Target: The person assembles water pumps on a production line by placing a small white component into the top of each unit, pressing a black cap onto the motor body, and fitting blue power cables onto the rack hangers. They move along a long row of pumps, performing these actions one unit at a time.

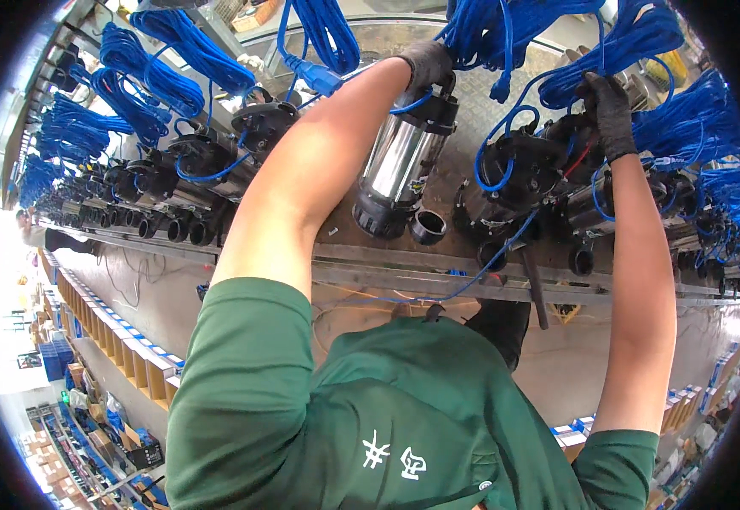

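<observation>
Flanking the silver pump (400,157): blue cable coils (191,53), neighbouring pumps (519,172).

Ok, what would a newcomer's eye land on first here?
Bright blue coiled cable bundles, spread across the top of the view, catch the eye first. Next is the shiny silver cylindrical pump with black ends, near the upper middle by the dark-gloved left hand. The green short-sleeved shirt fills the lower middle.

Looks like a factory assembly floor, judging by the long ranks of submersible pumps (395,161) on a metal-edged bench (361,270), bundled blue power cables (187,51) beyond, and open cardboard cartons (138,367) lined up at left.
</observation>
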Motion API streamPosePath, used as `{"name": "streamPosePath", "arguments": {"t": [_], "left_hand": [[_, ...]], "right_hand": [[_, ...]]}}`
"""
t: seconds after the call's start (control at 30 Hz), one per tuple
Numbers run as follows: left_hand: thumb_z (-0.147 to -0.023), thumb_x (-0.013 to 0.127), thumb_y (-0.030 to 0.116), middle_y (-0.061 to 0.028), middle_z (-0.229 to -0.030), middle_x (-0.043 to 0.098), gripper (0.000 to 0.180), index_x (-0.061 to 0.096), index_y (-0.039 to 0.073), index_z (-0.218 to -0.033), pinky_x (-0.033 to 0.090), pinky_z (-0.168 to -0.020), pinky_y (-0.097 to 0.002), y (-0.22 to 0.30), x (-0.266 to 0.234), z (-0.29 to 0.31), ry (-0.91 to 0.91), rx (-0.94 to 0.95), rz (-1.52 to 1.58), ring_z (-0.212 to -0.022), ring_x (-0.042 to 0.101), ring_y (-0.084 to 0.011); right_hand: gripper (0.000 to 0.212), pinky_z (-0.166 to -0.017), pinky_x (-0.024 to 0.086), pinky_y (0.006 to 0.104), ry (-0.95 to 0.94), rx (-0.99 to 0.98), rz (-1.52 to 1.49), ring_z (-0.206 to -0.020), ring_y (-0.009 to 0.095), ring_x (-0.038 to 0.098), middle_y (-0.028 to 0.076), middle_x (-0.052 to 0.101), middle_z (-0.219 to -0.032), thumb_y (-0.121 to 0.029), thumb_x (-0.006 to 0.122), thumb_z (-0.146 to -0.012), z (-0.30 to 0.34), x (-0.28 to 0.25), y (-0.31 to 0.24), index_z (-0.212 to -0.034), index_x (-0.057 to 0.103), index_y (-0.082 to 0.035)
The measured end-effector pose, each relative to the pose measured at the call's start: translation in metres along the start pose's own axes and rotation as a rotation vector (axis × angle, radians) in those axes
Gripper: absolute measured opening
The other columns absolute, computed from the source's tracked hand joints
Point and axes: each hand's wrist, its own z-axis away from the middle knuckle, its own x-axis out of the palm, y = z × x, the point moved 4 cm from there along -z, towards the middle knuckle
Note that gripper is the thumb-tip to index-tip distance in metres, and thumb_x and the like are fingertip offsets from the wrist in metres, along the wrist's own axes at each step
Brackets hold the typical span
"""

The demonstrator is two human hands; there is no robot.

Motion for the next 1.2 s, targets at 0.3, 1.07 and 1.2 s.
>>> {"name": "streamPosePath", "arguments": {"t": [0.3, 1.07, 1.2], "left_hand": [[-0.096, 0.064, 0.024, -0.0114, -0.104, 0.073, 0.025, 0.069, 0.008, -0.114, 0.053, -0.086, -0.0344, 0.044, -0.004, 0.091, 0.188, 0.388, 0.289, -0.093, 0.068, -0.0238], [-0.071, 0.074, 0.026, -0.0076, -0.077, 0.064, 0.017, 0.065, 0.011, -0.074, 0.046, -0.07, -0.0464, 0.05, -0.019, 0.287, 0.671, 0.235, -0.166, -0.077, 0.062, -0.0317], [-0.071, 0.073, 0.024, -0.0082, -0.085, 0.066, 0.018, 0.066, 0.012, -0.081, 0.049, -0.07, -0.0448, 0.046, -0.022, 0.268, 0.704, 0.23, -0.198, -0.081, 0.062, -0.0322]], "right_hand": [[0.019, -0.071, 0.047, 0.0319, 0.05, -0.126, 0.122, -0.075, 0.017, 0.06, 0.007, 0.064, -0.085, -0.021, 0.057, -0.097, -0.006, -0.001, 0.014, -0.102, 0.07, -0.006], [0.027, -0.065, 0.05, 0.0248, -0.07, 0.259, -0.706, -0.081, 0.011, 0.066, 0.004, 0.07, -0.095, -0.032, 0.058, -0.096, 0.009, 0.005, 0.005, -0.111, 0.067, -0.011], [0.03, -0.075, 0.055, 0.0267, -0.111, 0.177, -0.771, -0.099, 0.016, 0.068, 0.007, 0.07, -0.11, -0.028, 0.057, -0.094, 0.004, 0.003, 0.012, -0.118, 0.064, -0.01]]}}
